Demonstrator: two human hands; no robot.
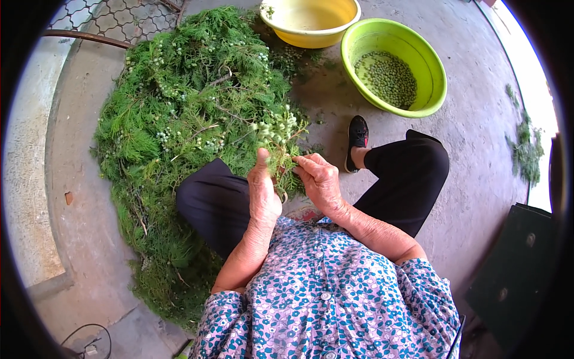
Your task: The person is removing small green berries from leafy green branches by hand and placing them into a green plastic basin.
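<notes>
Between my hands is a green conifer sprig (278,133) with pale green, berry-like cones clustered at its top. My left hand (263,194) closes around its lower part, thumb upright along it; the fingers are partly hidden behind the leaves. From the other side my right hand (321,182) pinches at the sprig's edge, thumb and forefinger together. Whatever sits in that pinch is too small to tell apart from the leaves. A large heap of cut conifer branches (179,113), dotted with pale cones, lies to the left and beyond my left knee.
A lime green basin (436,75) holding many small green cones stands ahead on the right. Beside it is a yellow basin (311,39). Loose greenery (526,149) lies at the far right, above a dark panel (514,275). A cable (89,329) curls at lower left.
</notes>
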